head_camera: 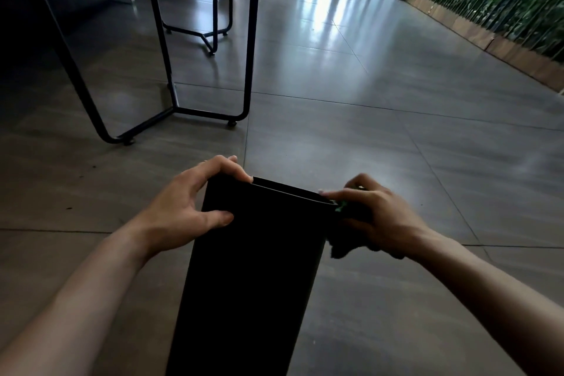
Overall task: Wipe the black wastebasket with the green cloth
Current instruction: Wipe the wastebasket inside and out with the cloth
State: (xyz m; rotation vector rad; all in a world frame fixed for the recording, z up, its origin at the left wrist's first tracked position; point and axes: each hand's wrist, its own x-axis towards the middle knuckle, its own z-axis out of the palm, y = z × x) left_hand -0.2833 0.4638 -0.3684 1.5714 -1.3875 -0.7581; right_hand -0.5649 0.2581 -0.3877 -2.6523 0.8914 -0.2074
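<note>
Black wastebasket runs between both forearms, tilted away, open rim at the fingertips; left hand clamps its left top corner, thumb on the near face and fingers curled over the rim. Right hand presses a bunched green cloth against the right top edge, cloth mostly hidden under the palm. Looks rigid, light, smooth-sided and likely slippery, so rim corners are the safest hold; beyond the hands, tiled floor and table legs.
</note>
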